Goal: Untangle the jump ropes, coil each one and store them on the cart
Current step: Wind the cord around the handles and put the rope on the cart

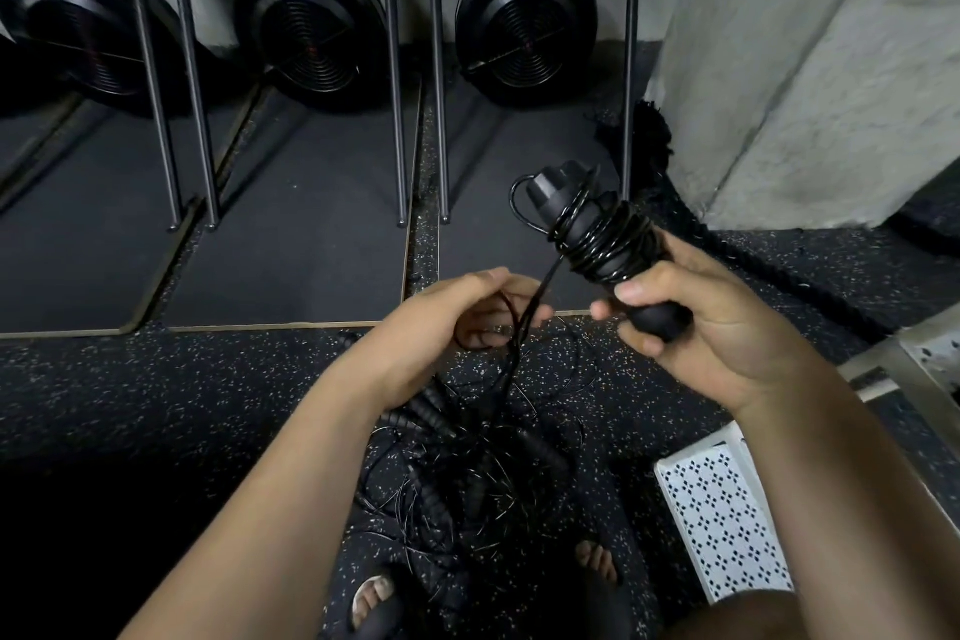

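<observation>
Dimly, tangle (pixel 467 473) strands merge below; right hand (pixel 691 327) grip curls round handles (pixel 597 234), left hand (pixel 457 312) pinches cord (pixel 535 307).

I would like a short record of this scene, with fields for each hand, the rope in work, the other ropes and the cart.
right hand: grips the lower end of the black jump-rope handle bundle, cord wound round its upper part
left hand: holds the thin black cord leading down from the bundle
other ropes: tangled black pile of jump ropes on the speckled rubber floor
cart: white perforated metal shelf at the right, no rope visible on it
stage: one rope being coiled, not yet stored
</observation>
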